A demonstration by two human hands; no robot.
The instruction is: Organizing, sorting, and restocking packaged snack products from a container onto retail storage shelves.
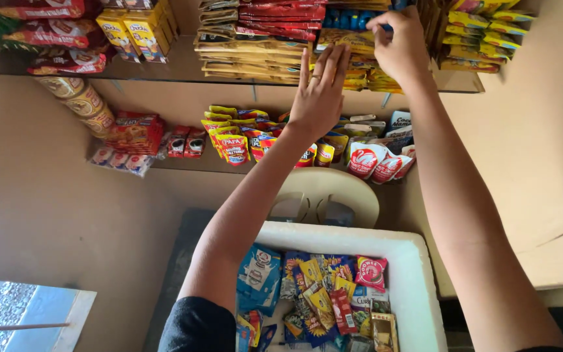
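right hand pinching yellow sachets | left hand flat, fingers spread

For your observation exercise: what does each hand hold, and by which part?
Left hand holds nothing, fingers spread. Right hand pinches a blue packet on the shelf; which part cannot be told.

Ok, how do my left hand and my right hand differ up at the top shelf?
The left hand is open, fingers straight and together, laid flat against the yellow sachets; the right hand is curled, its fingertips pinching at the blue packets. The right hand reaches higher and further right than the left hand. Both are bare and raised to the top shelf, above the white foam box.
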